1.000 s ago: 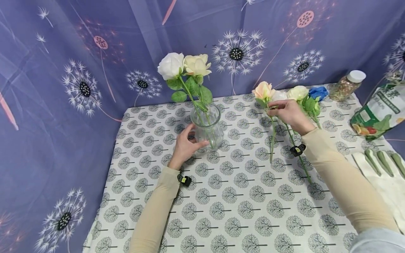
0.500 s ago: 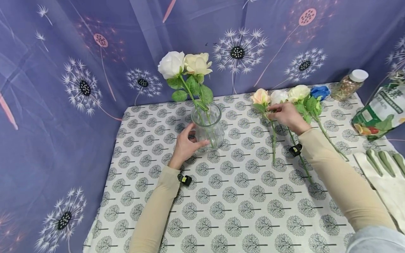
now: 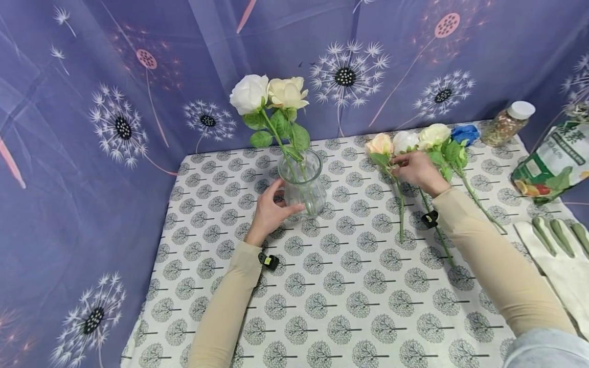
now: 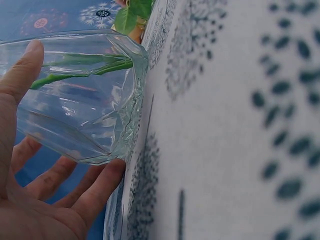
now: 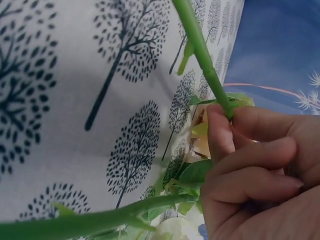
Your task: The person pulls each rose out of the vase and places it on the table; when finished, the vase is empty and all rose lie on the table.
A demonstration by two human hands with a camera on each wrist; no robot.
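A clear glass vase (image 3: 317, 197) stands on the table with a white rose (image 3: 249, 95) and a cream rose (image 3: 288, 93) in it. My left hand (image 3: 268, 213) holds its lower left side; in the left wrist view the thumb and fingers reach round the glass (image 4: 75, 120). Farther right, my right hand (image 3: 420, 171) pinches the stem of a peach rose (image 3: 380, 143) just below the bloom. The right wrist view shows this green stem (image 5: 205, 65) between thumb and forefinger. Beside it lie another white rose (image 3: 406, 140), a pale yellow rose (image 3: 434, 136) and a blue rose (image 3: 466, 134).
A jar with a white lid (image 3: 521, 110) stands at the back right corner. In front of it is a green and white bag (image 3: 549, 166), then white gloves (image 3: 559, 266) with green fingertips near the right edge. A purple curtain (image 3: 184, 61) hangs behind the table.
The peach rose has come down toward the table, and its stem's lower end has swung slightly right. My right hand has lowered with it. My left hand stays on the vase.
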